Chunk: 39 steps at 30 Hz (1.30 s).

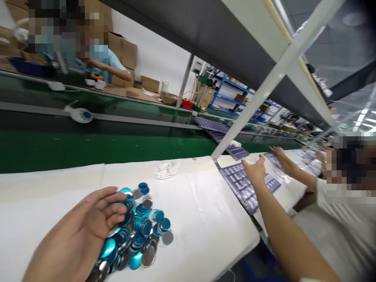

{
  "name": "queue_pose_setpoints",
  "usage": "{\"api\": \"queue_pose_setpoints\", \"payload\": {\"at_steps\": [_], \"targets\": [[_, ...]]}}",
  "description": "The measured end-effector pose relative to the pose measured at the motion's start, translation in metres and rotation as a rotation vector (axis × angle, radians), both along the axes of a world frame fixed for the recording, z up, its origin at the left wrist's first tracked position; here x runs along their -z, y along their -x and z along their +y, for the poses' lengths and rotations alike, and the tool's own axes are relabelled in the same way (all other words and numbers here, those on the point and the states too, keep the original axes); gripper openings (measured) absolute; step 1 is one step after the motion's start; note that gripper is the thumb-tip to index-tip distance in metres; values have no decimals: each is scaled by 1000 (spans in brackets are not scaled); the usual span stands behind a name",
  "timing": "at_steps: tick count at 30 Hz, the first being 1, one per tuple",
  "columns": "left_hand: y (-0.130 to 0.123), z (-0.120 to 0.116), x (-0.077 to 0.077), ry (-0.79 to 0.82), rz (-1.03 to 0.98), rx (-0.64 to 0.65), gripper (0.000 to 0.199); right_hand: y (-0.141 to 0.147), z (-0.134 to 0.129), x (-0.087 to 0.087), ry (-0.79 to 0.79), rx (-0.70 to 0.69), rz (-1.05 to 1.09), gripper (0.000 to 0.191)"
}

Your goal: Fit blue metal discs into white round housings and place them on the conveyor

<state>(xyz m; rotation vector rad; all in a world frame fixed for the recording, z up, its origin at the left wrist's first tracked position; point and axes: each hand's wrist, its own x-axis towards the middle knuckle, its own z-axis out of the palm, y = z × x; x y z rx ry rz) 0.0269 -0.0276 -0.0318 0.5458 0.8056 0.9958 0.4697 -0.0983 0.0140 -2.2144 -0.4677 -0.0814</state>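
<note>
My left hand [94,219] rests against a pile of small round metal discs [141,227], some faced in shiny blue, others silver. Its fingers are loosely bent, with the fingertips touching discs at the pile's left side; the visible palm holds nothing. Far to the right, my right hand [255,170] is stretched out above a purple-grey compartment tray [241,186]. Thumb and fingers are spread apart there, with nothing seen between them. Whether this hand touches the tray is unclear. Clear or shiny pieces fill the tray's pockets.
White sheeting covers the worktable [199,203], with a crumpled white piece [167,170] on it. Behind runs a green conveyor belt [88,147] bearing a white round item [80,114] and more trays [214,129]. A slanted white post [252,105] stands between. A co-worker's hand [282,158] works at right; another person sits opposite.
</note>
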Motion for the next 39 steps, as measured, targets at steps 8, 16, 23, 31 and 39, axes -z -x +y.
{"api": "queue_pose_setpoints", "payload": {"at_steps": [8, 16, 23, 31, 39], "targets": [[-12, -24, -19, 14, -77, 254, 32, 243, 20, 31, -304, -1358, 412, 119], [-8, -13, -16, 45, 36, 2, 40, 227, 44, 46, 162, -1578, -67, 15], [-8, -17, -13, 22, 125, 75, 64, 230, 50, 63, 208, -1553, -109, 14], [-12, -25, -12, -139, 216, 110, 41, 239, 13, 30, -183, -1432, 602, 13], [-15, -32, -7, -166, 478, 116, 60, 262, 3, 38, -301, -1476, 496, 8]]}}
